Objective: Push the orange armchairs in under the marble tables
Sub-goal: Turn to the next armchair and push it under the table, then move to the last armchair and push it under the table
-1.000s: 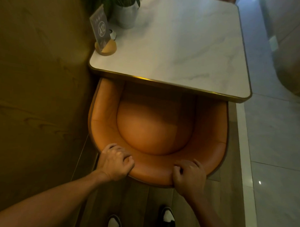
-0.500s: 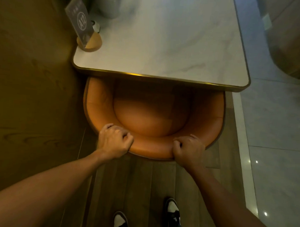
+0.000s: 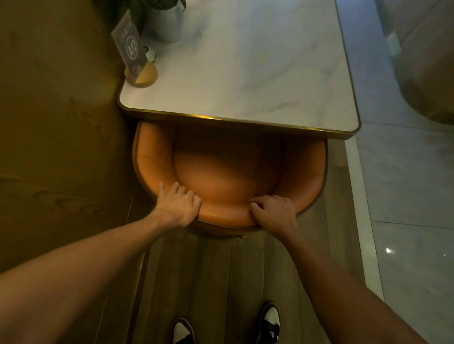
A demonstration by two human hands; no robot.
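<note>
Here, the orange armchair (image 3: 228, 177) sits with its front tucked beneath the gold-edged marble table (image 3: 249, 77), its curved backrest projecting toward the person. The left hand (image 3: 177, 205) and right hand (image 3: 273, 212) each clasp the backrest's top rim, fingers curled over the padded edge. The upholstery looks soft and yielding, the frame probably heavy; the rim likely offers the firmest purchase. A table sign (image 3: 130, 46) stands near the wall.
</note>
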